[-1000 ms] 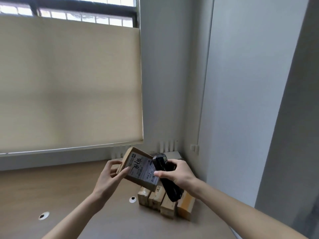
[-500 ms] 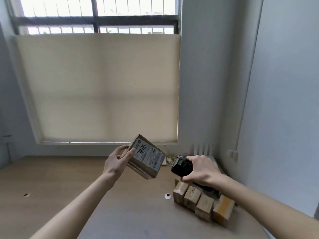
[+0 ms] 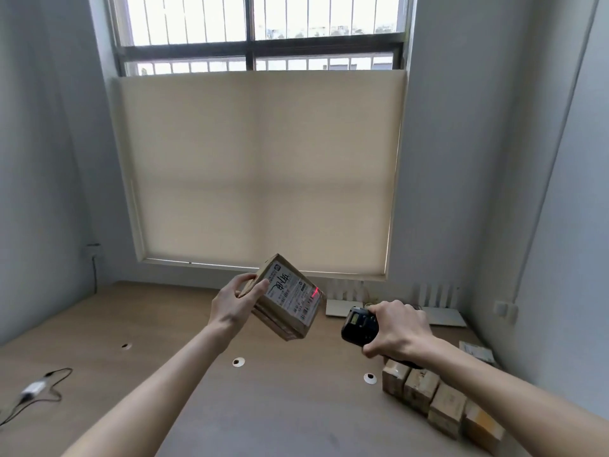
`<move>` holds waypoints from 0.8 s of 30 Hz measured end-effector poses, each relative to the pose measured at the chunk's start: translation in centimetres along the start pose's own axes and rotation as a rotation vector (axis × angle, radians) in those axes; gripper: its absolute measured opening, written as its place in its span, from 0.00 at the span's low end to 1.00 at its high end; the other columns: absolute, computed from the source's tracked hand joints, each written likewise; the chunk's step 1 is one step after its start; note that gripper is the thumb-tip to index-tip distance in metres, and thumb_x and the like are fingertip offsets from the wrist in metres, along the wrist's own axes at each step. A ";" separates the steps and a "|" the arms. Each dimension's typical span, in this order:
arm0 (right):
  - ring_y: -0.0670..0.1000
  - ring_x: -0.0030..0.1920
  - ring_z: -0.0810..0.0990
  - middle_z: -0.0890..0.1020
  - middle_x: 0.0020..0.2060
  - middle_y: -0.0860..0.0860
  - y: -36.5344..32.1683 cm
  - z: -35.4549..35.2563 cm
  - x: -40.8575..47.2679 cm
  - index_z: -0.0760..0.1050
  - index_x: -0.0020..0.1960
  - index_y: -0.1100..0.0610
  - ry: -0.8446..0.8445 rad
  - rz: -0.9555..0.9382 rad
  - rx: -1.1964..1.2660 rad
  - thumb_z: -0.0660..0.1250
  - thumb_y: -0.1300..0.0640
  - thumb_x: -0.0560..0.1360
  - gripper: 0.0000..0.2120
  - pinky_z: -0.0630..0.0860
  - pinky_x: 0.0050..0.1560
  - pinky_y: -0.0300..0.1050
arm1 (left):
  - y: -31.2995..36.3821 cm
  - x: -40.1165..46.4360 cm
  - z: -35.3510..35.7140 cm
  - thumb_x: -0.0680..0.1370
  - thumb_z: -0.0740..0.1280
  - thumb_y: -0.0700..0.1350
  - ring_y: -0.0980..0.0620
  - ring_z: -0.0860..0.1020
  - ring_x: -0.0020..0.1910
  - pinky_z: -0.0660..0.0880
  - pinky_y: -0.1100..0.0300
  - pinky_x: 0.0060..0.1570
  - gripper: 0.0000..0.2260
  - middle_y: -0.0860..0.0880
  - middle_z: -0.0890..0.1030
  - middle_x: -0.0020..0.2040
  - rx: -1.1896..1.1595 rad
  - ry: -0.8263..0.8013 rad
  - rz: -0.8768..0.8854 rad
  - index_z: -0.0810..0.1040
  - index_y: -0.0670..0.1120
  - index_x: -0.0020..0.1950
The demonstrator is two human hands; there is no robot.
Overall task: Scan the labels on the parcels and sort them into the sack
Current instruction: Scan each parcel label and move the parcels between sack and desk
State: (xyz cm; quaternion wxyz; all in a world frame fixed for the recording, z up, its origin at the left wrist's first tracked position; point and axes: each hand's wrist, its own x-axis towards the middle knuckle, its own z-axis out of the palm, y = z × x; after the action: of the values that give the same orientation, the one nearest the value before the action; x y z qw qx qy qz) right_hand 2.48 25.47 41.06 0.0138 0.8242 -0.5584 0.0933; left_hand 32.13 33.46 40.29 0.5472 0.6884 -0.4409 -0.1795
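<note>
Facing blind-covered window [image 3: 260,169] over wood desk [image 3: 164,324]; left hand [image 3: 232,305] gripping parcel [image 3: 286,300], right hand [image 3: 397,328] clutching scanner [image 3: 359,325].

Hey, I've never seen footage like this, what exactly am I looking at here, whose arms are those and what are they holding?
The picture comes from a camera worn on a person's head, looking forward and down, so the arms are the wearer's own. The left hand holds up a cardboard parcel with its printed label facing the camera. The right hand grips a black handheld scanner; a red spot of light shows on the label. On the wooden table, at the right, stands a row of small boxes. A cable lies at the left.
</note>
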 end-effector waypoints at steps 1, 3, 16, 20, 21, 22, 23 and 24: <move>0.52 0.50 0.85 0.85 0.46 0.47 -0.8 -0.1 0.0 0.81 0.55 0.47 0.005 -0.005 -0.007 0.77 0.41 0.58 0.27 0.71 0.43 0.43 | -0.3 0.1 -0.8 0.67 0.67 0.70 0.48 0.80 0.54 0.74 0.54 0.54 0.25 0.48 0.84 0.51 0.000 0.010 0.000 0.79 0.62 0.61; 0.53 0.51 0.84 0.83 0.44 0.47 -2.5 -0.4 -0.2 0.81 0.54 0.48 0.005 -0.013 -0.023 0.77 0.41 0.58 0.25 0.69 0.43 0.43 | -0.8 0.1 -2.2 0.67 0.67 0.69 0.48 0.80 0.54 0.73 0.55 0.52 0.24 0.48 0.84 0.50 -0.013 0.025 -0.007 0.79 0.62 0.60; 0.52 0.50 0.84 0.85 0.46 0.46 -13.8 -0.4 -1.4 0.81 0.55 0.46 0.035 -0.109 -0.038 0.78 0.41 0.58 0.27 0.70 0.42 0.43 | -5.0 -0.5 -13.2 0.76 0.70 0.62 0.48 0.80 0.54 0.72 0.57 0.50 0.15 0.49 0.83 0.51 -0.004 0.097 -0.003 0.79 0.60 0.61; 0.52 0.47 0.83 0.83 0.43 0.46 -18.2 -0.1 -2.0 0.81 0.55 0.46 0.034 -0.157 -0.032 0.78 0.41 0.59 0.26 0.70 0.41 0.43 | -7.1 -1.1 -17.3 0.75 0.69 0.64 0.48 0.80 0.53 0.75 0.54 0.53 0.16 0.49 0.83 0.51 0.002 0.128 -0.027 0.78 0.61 0.60; 0.52 0.46 0.82 0.82 0.43 0.45 -19.4 0.0 -2.1 0.81 0.55 0.46 0.032 -0.172 -0.031 0.78 0.41 0.59 0.26 0.69 0.41 0.43 | -7.7 -1.2 -18.4 0.74 0.69 0.66 0.48 0.80 0.53 0.76 0.53 0.54 0.18 0.49 0.83 0.51 0.000 0.139 -0.030 0.78 0.61 0.60; 0.51 0.45 0.81 0.82 0.43 0.45 -20.5 0.2 -2.1 0.80 0.55 0.45 0.028 -0.187 -0.030 0.78 0.41 0.59 0.26 0.69 0.41 0.43 | -8.3 -1.3 -19.5 0.72 0.68 0.68 0.49 0.81 0.53 0.77 0.51 0.56 0.20 0.50 0.84 0.50 -0.001 0.148 -0.040 0.78 0.62 0.60; 0.51 0.45 0.81 0.83 0.44 0.45 -21.7 0.4 -2.1 0.80 0.56 0.45 0.021 -0.201 -0.029 0.78 0.41 0.60 0.26 0.69 0.41 0.43 | -8.7 -1.6 -20.5 0.69 0.68 0.70 0.49 0.81 0.52 0.78 0.50 0.56 0.22 0.51 0.84 0.50 -0.006 0.160 -0.045 0.78 0.62 0.59; 0.51 0.46 0.81 0.83 0.44 0.45 -22.9 0.7 -2.0 0.80 0.56 0.46 0.016 -0.215 -0.024 0.78 0.40 0.60 0.26 0.69 0.41 0.43 | -9.4 -1.7 -21.6 0.67 0.67 0.72 0.50 0.81 0.52 0.79 0.48 0.56 0.24 0.51 0.84 0.49 -0.009 0.176 -0.051 0.79 0.62 0.58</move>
State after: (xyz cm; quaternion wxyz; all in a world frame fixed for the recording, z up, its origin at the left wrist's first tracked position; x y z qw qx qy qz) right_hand 23.03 35.85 41.92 0.0380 0.8784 -0.4677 0.0913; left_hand 50.81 47.78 38.59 0.5819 0.7102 -0.3727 -0.1343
